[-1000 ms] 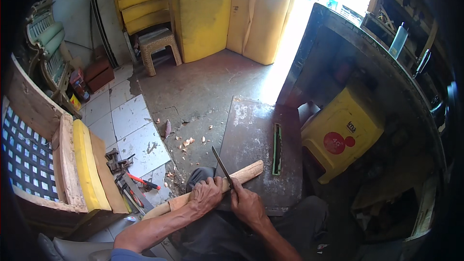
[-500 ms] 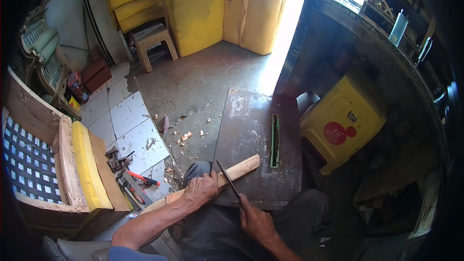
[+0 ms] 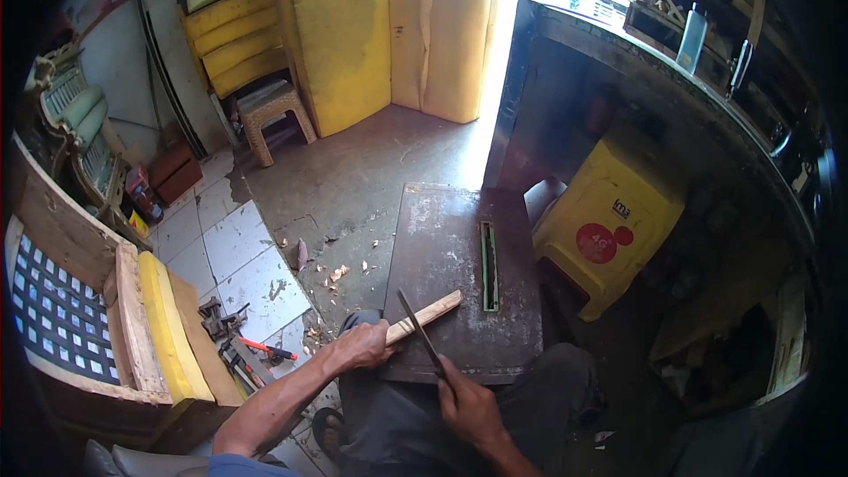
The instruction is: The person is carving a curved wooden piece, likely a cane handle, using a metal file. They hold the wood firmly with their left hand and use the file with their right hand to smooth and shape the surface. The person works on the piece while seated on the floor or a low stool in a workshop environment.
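My left hand point(image 3: 364, 344) is closed around a pale length of wood point(image 3: 436, 310), near the left edge of a dark, worn board-like table top point(image 3: 433, 247). The wood's free end points to the far right over that surface. In my right hand point(image 3: 470, 402) is a long, narrow dark file point(image 3: 419, 329), gripped at its near end. The file slants across the wood just beyond my left hand. Whether its face touches the wood cannot be made out.
A green-edged slot-like piece point(image 3: 488, 267) is on the table top. To its right leans a yellow plastic stool point(image 3: 609, 216). Wood chips point(image 3: 339, 273) litter the floor at left, near tools point(image 3: 231, 336) and a wooden frame with yellow foam point(image 3: 166, 327). Yellow foam slabs point(image 3: 340, 44) stand behind.
The wood has turned and drawn back toward me, with my left hand's grip shifted around it. The file still crosses it in my right hand. The whole view has shifted slightly.
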`<state>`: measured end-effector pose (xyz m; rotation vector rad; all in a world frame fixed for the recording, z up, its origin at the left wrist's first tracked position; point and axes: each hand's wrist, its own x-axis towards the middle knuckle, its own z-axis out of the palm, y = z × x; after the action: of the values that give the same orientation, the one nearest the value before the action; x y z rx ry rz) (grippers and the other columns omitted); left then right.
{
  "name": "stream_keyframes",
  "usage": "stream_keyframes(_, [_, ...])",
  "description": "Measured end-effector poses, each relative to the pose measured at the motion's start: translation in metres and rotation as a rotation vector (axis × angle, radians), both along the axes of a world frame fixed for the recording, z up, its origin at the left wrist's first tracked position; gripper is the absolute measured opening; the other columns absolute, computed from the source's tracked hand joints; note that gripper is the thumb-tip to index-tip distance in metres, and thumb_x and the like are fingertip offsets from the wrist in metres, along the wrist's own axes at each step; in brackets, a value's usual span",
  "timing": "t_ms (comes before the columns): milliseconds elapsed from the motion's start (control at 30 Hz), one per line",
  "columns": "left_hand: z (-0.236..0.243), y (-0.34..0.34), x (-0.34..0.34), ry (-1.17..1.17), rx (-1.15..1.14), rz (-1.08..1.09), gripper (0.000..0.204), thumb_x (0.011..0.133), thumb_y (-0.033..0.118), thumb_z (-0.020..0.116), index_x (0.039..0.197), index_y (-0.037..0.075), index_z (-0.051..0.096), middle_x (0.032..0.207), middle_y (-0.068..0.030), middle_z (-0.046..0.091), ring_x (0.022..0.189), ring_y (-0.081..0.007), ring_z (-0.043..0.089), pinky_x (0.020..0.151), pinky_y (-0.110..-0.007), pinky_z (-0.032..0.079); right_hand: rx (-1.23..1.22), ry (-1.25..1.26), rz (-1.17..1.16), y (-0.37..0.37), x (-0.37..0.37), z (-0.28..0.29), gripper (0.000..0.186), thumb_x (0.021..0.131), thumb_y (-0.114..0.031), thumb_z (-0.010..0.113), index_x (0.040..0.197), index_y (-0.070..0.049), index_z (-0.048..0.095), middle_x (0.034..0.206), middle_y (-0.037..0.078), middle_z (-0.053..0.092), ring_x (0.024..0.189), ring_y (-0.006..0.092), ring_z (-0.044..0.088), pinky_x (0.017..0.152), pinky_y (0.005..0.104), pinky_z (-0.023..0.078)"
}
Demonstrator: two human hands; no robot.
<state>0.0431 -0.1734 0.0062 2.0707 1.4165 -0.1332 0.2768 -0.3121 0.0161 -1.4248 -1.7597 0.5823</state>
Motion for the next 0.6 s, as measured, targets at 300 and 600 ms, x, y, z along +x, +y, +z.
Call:
stream_keyframes(300, [0.009,-0.009,0.002,0.014,0.022,0.039,0.044,0.095,0.032,0.067,0.112,-0.008,0.057,0.09,-0.0353,0.07,0.09,-0.0517,0.071,0.079,-0.06,0.056,-0.121,-0.137,0.077,0.055,-0.035,-0.012,0.051,0.098,-0.022,0.063,0.148,-0.021,0.053,0.079,0.021,0.069,0.071,0.0448,0.069,0.066,0.0563,0.056])
stream_keyframes(600, [0.007,-0.004,-0.002,-0.002,-0.092,0.023,0.048,0.096,0.037,0.066,0.113,-0.007,0.059,0.093,-0.0335,0.071,0.094,-0.0499,0.071,0.083,-0.056,0.055,-0.148,-0.211,0.026,0.041,-0.037,-0.012,0.049,0.096,-0.018,0.066,0.144,-0.015,0.057,0.08,0.02,0.068,0.068,0.0429,0.067,0.063,0.054,0.055])
